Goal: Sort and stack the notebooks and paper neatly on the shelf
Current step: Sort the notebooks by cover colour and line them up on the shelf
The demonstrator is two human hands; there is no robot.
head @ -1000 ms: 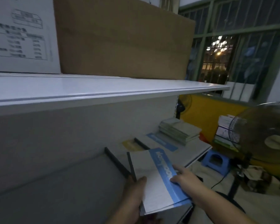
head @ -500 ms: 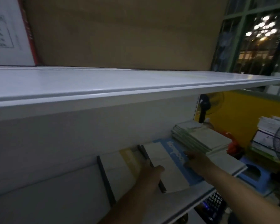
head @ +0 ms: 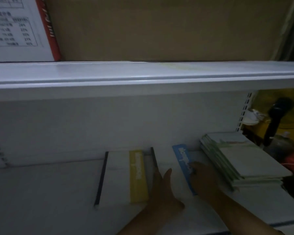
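A white notebook with a blue band (head: 180, 156) lies flat on the lower shelf (head: 46, 192). My left hand (head: 163, 189) rests on its left side, fingers straight, thumb spread. My right hand (head: 204, 177) presses flat on its blue band near the right edge. To the left lies a white notebook with a yellow band (head: 136, 175) and a black spine. To the right a stack of green-edged notebooks (head: 244, 160) sits by the shelf's right end.
The upper shelf (head: 143, 77) overhangs close above, carrying a large brown carton (head: 159, 28) and a white printed box (head: 17, 29). A fan (head: 277, 119) and a yellow surface lie past the shelf's right end.
The blue-band notebook went from held in front of the shelf to lying flat on it between the yellow-band notebook and the stack. Both hands now lie flat on it. The view moved closer.
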